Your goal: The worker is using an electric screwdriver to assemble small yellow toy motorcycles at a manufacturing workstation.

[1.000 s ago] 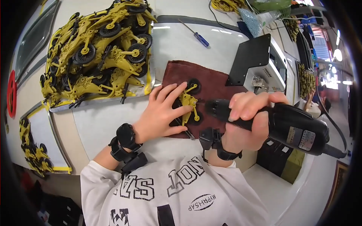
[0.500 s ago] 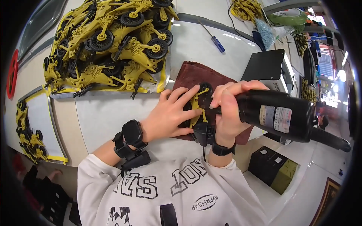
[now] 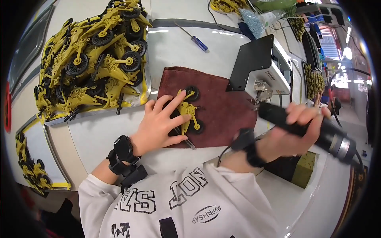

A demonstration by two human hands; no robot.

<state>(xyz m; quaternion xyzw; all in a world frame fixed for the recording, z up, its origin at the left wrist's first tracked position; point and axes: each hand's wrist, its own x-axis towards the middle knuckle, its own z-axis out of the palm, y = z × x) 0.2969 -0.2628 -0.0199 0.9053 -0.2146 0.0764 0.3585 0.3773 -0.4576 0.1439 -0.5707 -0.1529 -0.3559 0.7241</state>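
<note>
On a dark red cloth lies a yellow toy motorcycle with black wheels. My left hand reaches over it from the left, thumb and fingertips pressing it against the cloth. A thin clear rod lies by the thumb, partly hidden. My right hand, a little blurred, is wrapped round a black electric screwdriver. The tool's front end is beside the metal outlet of a black and white screw feeder; whether they touch I cannot tell.
A tray heaped with yellow toy motorcycles stands at the back left. A smaller group of motorcycles lies on another tray at the far left. A blue-handled screwdriver lies behind the cloth. A black and green box is at right.
My right hand has carried the electric screwdriver off the motorcycle, rightward to the screw feeder. My left hand stays on the motorcycle. The whole view has shifted.
</note>
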